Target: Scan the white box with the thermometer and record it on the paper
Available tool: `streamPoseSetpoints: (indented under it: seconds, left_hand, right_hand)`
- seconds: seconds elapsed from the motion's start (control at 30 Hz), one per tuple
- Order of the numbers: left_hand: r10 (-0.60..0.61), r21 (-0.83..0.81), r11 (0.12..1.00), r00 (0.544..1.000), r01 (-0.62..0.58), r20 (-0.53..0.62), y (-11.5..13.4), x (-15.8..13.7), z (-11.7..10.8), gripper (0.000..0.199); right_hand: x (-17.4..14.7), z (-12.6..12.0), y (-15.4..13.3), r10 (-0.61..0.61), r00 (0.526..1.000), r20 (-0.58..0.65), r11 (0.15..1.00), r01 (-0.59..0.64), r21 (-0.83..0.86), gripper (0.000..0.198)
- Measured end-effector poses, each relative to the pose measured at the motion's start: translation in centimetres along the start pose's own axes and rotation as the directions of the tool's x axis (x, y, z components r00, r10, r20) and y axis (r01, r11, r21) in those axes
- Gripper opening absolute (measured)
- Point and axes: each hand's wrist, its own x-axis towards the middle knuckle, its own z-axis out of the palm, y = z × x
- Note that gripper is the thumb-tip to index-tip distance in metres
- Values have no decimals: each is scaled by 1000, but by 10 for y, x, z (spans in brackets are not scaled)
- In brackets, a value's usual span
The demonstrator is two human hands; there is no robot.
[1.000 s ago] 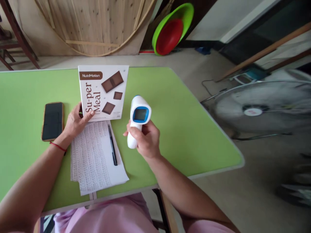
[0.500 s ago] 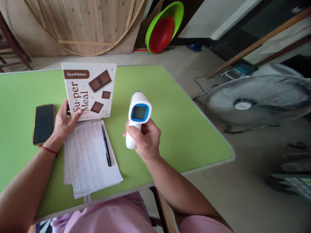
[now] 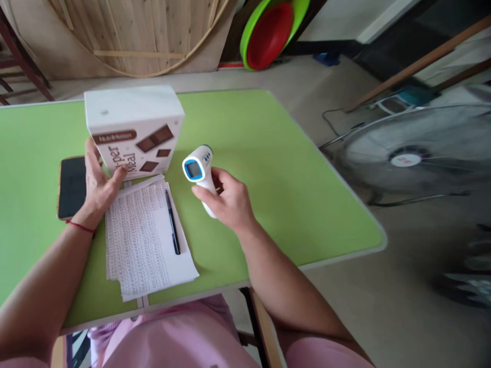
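Note:
My left hand (image 3: pixel 100 179) grips the lower left part of a white box (image 3: pixel 132 105) printed with chocolate pieces, thumb on its front and fingers round the side. The box leans so that its top face shows. In my right hand (image 3: pixel 232 199) is a white and blue infrared thermometer (image 3: pixel 200 171), held by its handle and turned toward the left; its screen looks dark. Below the box lie handwritten sheets of paper (image 3: pixel 141 245), with a black pen (image 3: pixel 173 225) on them. A phone (image 3: pixel 71 186) in a tan case lies beside my left hand, partly covered by it.
The green table (image 3: pixel 276 153) has a pale raised edge. Beyond it stand a round wooden panel (image 3: pixel 149 30) and green and red basins (image 3: pixel 268 38). To the right is a large fan (image 3: pixel 406 156) on the floor. A dark wooden chair (image 3: pixel 23 51) is at far left.
The box has tipped, so its top face now shows. My right hand has turned the thermometer leftward and brought it nearer the box. The view has shifted slightly.

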Motion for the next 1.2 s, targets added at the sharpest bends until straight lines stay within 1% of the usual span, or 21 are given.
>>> streamPoseSetpoints:
  seconds: [0.07, 0.13, 0.2, 0.23, 0.27, 0.3, 0.33, 0.37, 0.4, 0.43, 0.5, 0.57, 0.6, 0.67, 0.73, 0.8, 0.87, 0.93, 1.03, 1.13, 1.2]
  left_hand:
    - [77, 41, 997, 988, -72, -134, 13, -5, -1, 80]
    - [134, 144, 984, 964, -102, -231, 30, -9, -3, 83]
    - [211, 253, 956, 945, -146, -249, 49, -13, -3, 76]
    - [273, 294, 933, 941, -208, -199, 59, -15, -2, 67]
    - [351, 311, 898, 933, -311, -82, 69, -18, -1, 54]
    - [418, 290, 857, 904, -426, 93, 80, -23, 2, 38]
    - [466, 235, 816, 841, -529, 276, 90, -28, 4, 25]
    - [472, 186, 780, 757, -597, 452, 100, -36, 7, 18]
    - [443, 175, 751, 683, -637, 581, 110, -44, 11, 14]
    - [413, 152, 735, 614, -661, 673, 119, -53, 13, 11]
    - [392, 58, 718, 471, -694, 790, 133, -73, 17, 6]
    - [406, 14, 690, 403, -724, 820, 144, -89, 18, 7]
    - [413, 7, 679, 390, -734, 823, 147, -95, 18, 9]
    - [422, 17, 658, 387, -753, 820, 151, -105, 19, 11]
    - [432, 42, 636, 400, -771, 809, 151, -111, 21, 13]
    - [443, 54, 616, 403, -786, 801, 149, -117, 25, 14]
    - [460, 51, 612, 407, -789, 789, 146, -122, 30, 14]
    - [480, 42, 625, 425, -780, 767, 142, -126, 35, 15]
    - [506, 47, 651, 479, -758, 717, 138, -129, 41, 14]
    - [516, 55, 666, 513, -744, 686, 136, -128, 45, 15]
    - [512, 53, 670, 512, -741, 690, 136, -125, 45, 17]
  right_hand:
    - [7, -1, 8, 12, 1000, 2, 968, -11, -250, 38]
    - [11, -1, 13, 36, 999, 33, 901, -18, -434, 33]
    - [13, -1, 15, 76, 994, 76, 836, -21, -549, 30]
    - [13, -1, 15, 100, 991, 91, 808, -28, -588, 30]
    - [13, -2, 15, 122, 988, 98, 786, -36, -618, 30]
    - [14, -2, 16, 136, 985, 102, 768, -40, -639, 31]
    - [14, -2, 17, 141, 985, 104, 754, -38, -656, 32]
    - [14, -3, 18, 136, 985, 105, 742, -31, -670, 33]
    - [14, -4, 20, 125, 986, 108, 731, -18, -682, 33]
    - [14, -4, 22, 111, 988, 111, 719, -3, -695, 33]
    - [13, -6, 26, 63, 992, 112, 693, 37, -720, 34]
    - [10, -6, 26, -61, 996, 68, 681, 92, -727, 38]
    - [8, -5, 25, -154, 987, 34, 691, 132, -711, 38]
    - [0, 2, 20, -334, 942, -17, 750, 255, -610, 30]
    - [-9, 14, 14, -427, 904, 23, 820, 398, -410, 17]
    - [-17, 27, 10, -418, 897, 143, 859, 442, -260, 18]
    - [-23, 39, 9, -353, 915, 197, 890, 393, -232, 22]
    - [-24, 45, 9, -266, 939, 218, 919, 316, -236, 26]
    - [-24, 48, 11, -183, 952, 245, 945, 239, -222, 28]
    - [-23, 47, 12, -178, 949, 260, 947, 237, -219, 25]
    - [-21, 44, 12, -207, 941, 269, 942, 266, -204, 20]
